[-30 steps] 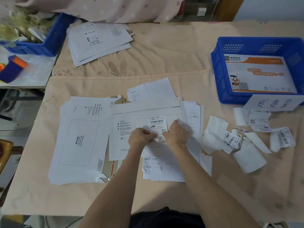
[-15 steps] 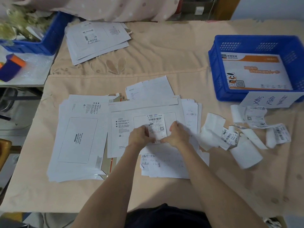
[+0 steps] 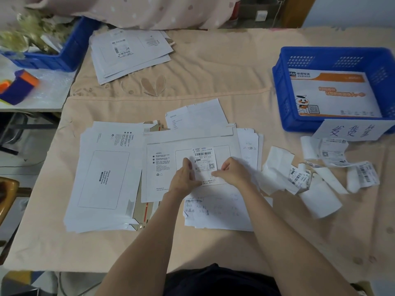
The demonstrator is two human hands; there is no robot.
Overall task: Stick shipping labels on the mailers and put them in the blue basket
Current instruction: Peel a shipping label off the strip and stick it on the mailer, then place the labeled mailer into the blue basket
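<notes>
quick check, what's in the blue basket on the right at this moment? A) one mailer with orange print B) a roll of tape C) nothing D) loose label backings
A: the blue basket holds a single white mailer with orange print lying flat; the loose label backings lie outside it on the table.

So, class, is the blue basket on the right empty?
No, the blue basket already holds an orange-and-white mailer lying flat inside.

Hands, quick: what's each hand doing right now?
Left hand: pinching the left edge of the white barcoded shipping label.
Right hand: pinching that label's lower right edge.
</notes>
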